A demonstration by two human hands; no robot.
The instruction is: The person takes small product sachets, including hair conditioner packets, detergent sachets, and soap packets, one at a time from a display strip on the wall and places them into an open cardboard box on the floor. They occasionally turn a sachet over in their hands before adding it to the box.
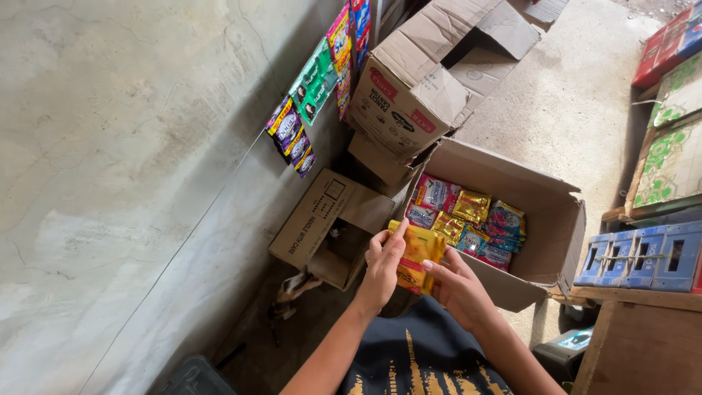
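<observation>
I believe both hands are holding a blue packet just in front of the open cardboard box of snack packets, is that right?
Not quite: the head view shows the packet is yellow and orange, not blue. The left hand and right hand do hold it in front of the open cardboard box of snack packets.

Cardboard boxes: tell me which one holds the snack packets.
The open box right in front of both hands, filled with colourful packets. The box by the wall and the upper box show no packets.

Yellow packets [418, 256] held; open box [545, 241], probably snack packs [468, 219].
</observation>
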